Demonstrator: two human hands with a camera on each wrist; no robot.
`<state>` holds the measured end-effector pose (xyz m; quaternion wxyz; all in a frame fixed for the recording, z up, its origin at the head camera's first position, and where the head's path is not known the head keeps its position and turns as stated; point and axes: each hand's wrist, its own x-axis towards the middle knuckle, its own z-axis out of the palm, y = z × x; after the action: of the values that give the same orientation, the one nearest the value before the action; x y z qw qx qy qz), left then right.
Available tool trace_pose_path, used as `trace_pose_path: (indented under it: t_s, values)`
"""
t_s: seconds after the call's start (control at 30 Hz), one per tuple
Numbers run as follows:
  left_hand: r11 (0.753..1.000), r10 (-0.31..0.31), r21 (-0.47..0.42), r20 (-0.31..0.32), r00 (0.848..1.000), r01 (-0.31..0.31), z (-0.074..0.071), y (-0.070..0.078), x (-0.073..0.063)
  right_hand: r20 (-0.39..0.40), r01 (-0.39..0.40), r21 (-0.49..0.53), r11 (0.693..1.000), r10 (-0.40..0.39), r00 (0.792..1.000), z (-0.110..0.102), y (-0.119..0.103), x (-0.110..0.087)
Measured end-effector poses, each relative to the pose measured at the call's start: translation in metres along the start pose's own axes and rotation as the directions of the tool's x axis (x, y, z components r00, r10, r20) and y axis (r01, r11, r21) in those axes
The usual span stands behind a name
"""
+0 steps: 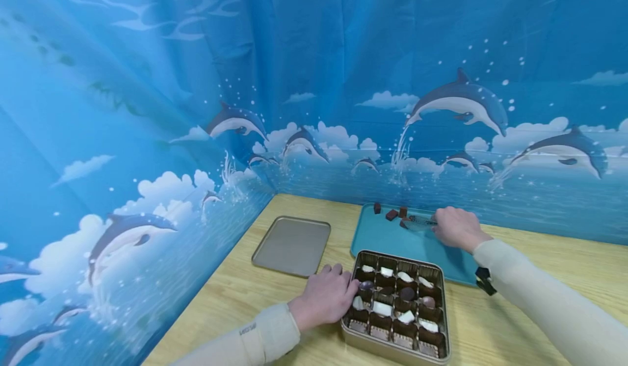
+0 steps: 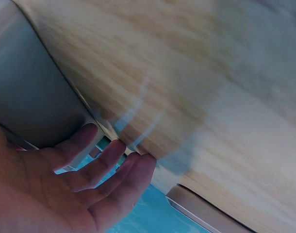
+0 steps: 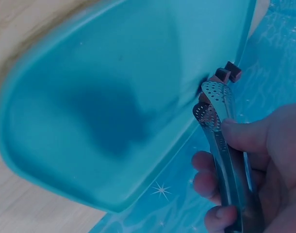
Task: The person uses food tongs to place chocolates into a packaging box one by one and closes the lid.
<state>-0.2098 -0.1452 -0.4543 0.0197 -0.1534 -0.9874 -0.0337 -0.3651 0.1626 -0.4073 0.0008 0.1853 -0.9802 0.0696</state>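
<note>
My right hand [image 1: 458, 228] grips metal tongs [image 3: 225, 160] with perforated tips over the teal tray [image 3: 138, 53]. Between those tips shows a brown chocolate cube [image 3: 204, 98]; whether they pinch it I cannot tell. Several more chocolate cubes [image 1: 391, 215] lie along the tray's far side. My left hand [image 1: 327, 295] rests against the left side of a metal tin [image 1: 392, 349], its fingers fairly straight in the left wrist view. The tin's brown divided insert holds white pieces [image 1: 382, 309] and dark pieces [image 1: 407, 293] in rows; the nearest row shows bare compartments.
A flat grey-brown metal lid [image 1: 294, 245] lies left of the teal tray, beyond my left hand. Everything stands on a light wooden table [image 1: 221, 295]. A blue dolphin-print curtain [image 1: 314, 82] borders the table at the back and left.
</note>
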Motion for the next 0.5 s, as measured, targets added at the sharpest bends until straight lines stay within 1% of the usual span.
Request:
trace_pose_path:
  t_s: [0.17,0.37,0.43,0.5]
  values:
    - [1.000,0.000,-0.017,0.011,1.000,0.000,0.000,0.001,-0.001,-0.016,-0.006,0.025,1.000,0.007,1.000,-0.009,-0.001,-0.018]
    - [1.000,0.022,0.019,0.006,1.000,-0.022,-0.002,0.000,-0.002,-0.018,0.021,0.036,0.999,-0.020,1.000,-0.021,-0.004,-0.043]
    - [0.999,0.026,0.019,0.001,1.000,-0.026,-0.002,-0.001,-0.002,-0.019,0.034,0.040,0.999,-0.033,0.999,-0.024,-0.005,-0.053]
    - [0.999,0.042,0.034,-0.002,0.999,-0.042,-0.003,-0.001,-0.002,-0.022,0.050,0.048,0.998,-0.049,0.999,-0.026,-0.005,-0.063]
